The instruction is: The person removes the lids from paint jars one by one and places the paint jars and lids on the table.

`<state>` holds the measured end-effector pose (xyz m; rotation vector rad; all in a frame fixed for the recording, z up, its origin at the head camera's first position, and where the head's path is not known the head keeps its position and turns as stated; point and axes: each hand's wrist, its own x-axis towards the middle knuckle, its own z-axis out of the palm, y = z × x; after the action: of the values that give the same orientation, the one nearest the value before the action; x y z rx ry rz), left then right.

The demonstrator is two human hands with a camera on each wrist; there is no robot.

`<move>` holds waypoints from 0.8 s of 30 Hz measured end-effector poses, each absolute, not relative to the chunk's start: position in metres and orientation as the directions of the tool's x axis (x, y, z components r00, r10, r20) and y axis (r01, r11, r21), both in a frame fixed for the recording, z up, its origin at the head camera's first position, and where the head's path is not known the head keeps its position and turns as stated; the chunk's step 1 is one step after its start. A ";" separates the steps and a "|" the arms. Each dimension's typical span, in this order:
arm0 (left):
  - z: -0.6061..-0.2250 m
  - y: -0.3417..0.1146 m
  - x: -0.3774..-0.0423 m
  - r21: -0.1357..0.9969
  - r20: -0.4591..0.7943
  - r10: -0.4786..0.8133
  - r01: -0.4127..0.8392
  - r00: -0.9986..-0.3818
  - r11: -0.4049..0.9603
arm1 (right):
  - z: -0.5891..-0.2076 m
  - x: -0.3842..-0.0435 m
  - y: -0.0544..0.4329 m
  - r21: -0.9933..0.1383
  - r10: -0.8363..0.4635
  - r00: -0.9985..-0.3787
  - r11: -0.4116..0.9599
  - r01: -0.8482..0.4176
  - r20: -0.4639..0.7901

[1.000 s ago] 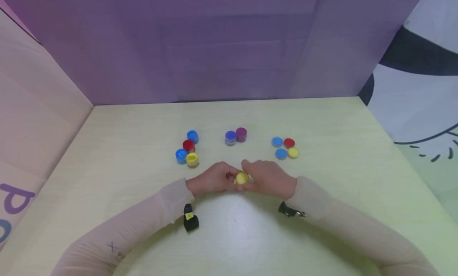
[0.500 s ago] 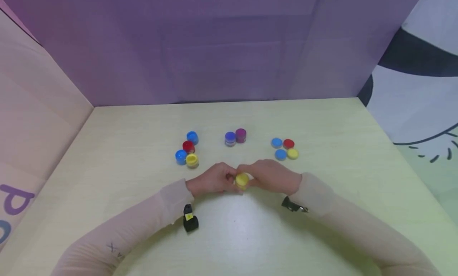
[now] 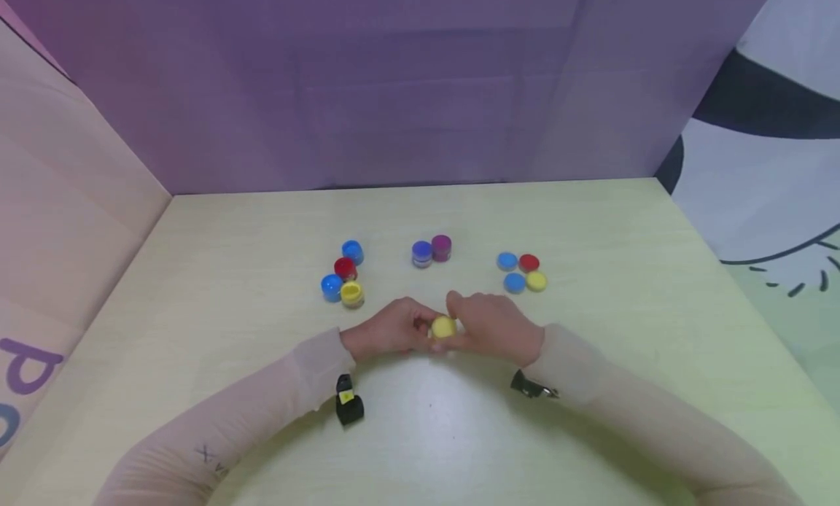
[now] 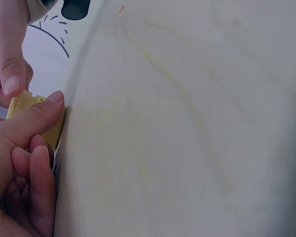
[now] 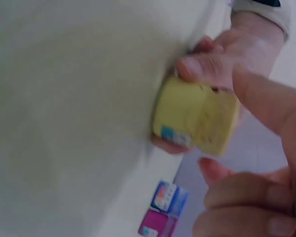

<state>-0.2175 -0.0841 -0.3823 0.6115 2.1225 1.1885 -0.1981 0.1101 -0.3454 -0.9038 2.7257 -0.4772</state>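
A small yellow jar (image 5: 180, 108) with a yellow lid (image 5: 218, 123) is between my two hands, low over the table. My left hand (image 3: 394, 327) grips the jar's body, its thumb (image 4: 52, 98) laid along the side. My right hand (image 3: 492, 327) is at the lid, with the fingers spread off it. In the right wrist view the right thumb overlaps the lid's edge, while a gap shows between the lid and the curved fingers (image 5: 237, 197). From the head view, only the round yellow top shows; the jar's body is largely hidden by the hands.
Behind my left hand stand open jars: a yellow jar (image 3: 351, 294), a red jar (image 3: 345, 269) and two blue ones. A blue-violet jar (image 3: 422, 254) and a magenta jar (image 3: 442, 248) stand farther back. Several loose lids lie beyond my right hand, including a red lid (image 3: 529, 262).
Half a second ago the right fingers were round the lid; now they are lifted off and the wrist has turned back, much as a second ago. The left hand has stayed put.
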 end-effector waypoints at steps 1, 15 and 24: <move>-0.382 -0.084 -0.217 0.867 -0.294 0.651 0.091 -0.700 0.489 | -0.346 -0.197 0.109 -0.372 -0.599 -0.792 0.766 -0.524 -0.118; -0.384 -0.084 -0.220 0.862 -0.284 0.655 0.113 -0.700 0.495 | -0.339 -0.196 0.106 -0.371 -0.616 -0.778 0.756 -0.539 -0.125; -0.384 -0.085 -0.220 0.867 -0.279 0.660 0.113 -0.698 0.486 | -0.333 -0.202 0.111 -0.434 -0.700 -0.700 0.679 -0.591 -0.141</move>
<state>-0.2199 -0.0848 -0.3840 0.6350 2.1327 1.1820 -0.2018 0.1110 -0.3327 -1.0260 2.5980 -0.5204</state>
